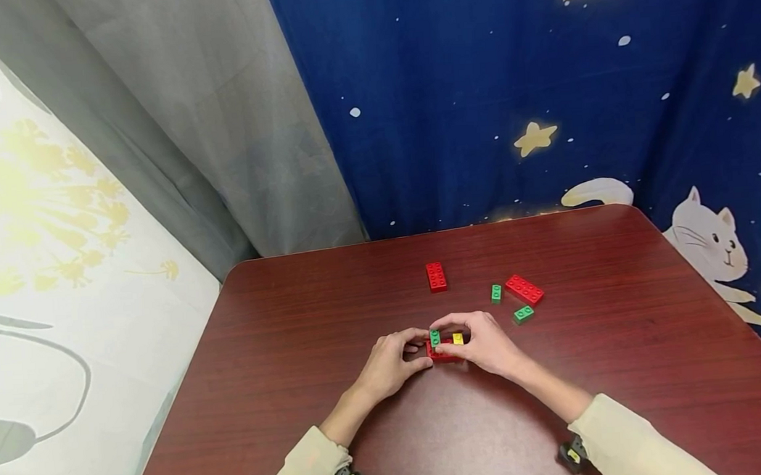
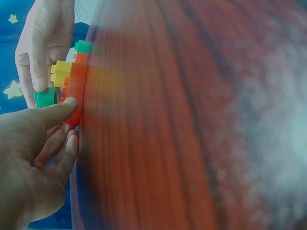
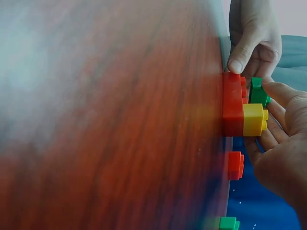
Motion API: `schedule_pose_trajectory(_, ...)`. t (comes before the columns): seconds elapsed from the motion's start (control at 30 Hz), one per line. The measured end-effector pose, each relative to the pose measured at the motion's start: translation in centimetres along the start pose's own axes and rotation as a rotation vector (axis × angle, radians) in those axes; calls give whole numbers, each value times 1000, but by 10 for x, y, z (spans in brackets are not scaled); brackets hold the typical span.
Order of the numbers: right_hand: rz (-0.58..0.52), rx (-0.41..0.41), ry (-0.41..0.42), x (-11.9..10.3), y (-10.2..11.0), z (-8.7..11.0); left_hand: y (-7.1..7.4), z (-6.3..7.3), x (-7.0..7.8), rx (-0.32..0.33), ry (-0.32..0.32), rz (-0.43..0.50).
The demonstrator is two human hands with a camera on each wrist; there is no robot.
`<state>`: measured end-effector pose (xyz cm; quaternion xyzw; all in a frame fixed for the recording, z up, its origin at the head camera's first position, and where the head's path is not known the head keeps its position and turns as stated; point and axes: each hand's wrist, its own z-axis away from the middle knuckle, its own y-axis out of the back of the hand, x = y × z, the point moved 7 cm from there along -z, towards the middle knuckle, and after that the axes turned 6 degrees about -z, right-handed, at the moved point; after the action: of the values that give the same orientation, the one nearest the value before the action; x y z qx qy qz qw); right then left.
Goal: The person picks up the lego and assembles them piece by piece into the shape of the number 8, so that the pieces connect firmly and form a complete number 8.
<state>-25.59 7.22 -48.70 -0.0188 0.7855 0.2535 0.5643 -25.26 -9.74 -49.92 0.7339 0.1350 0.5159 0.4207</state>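
Observation:
A red building brick (image 1: 447, 358) lies on the table between the hands, a yellow brick (image 3: 253, 120) fixed on the studs at its right end. My left hand (image 1: 390, 365) grips the red brick's left end, thumb at the near side and fingers behind. A small green two-stud brick (image 1: 435, 337) is pinched between thumb and fingers of my right hand (image 1: 485, 342). In the right wrist view that green brick is just above the red brick's bare studs, left of the yellow one. Seen from the left wrist, the left thumb (image 2: 64, 108) presses the red brick's end.
Farther back on the brown table (image 1: 306, 300) lies a red brick (image 1: 436, 277). To the right are a second red brick (image 1: 524, 290) and two small green bricks, one upright in view (image 1: 496, 293) and one slanted (image 1: 524, 314). Curtains (image 1: 477, 101) hang behind the table.

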Motion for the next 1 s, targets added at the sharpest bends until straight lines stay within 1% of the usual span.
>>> schedule_pose_trajectory(0.37,20,24,11,-2,-4,0,1,0,1,7,10,16)
schedule_pose_trajectory(0.57,39,20,16,-1,-7,-1,2,1,0,12,15,51)
schedule_pose_trajectory(1.0,67,30,33,-2,-9,-2,1,1,-1,14,11,73)
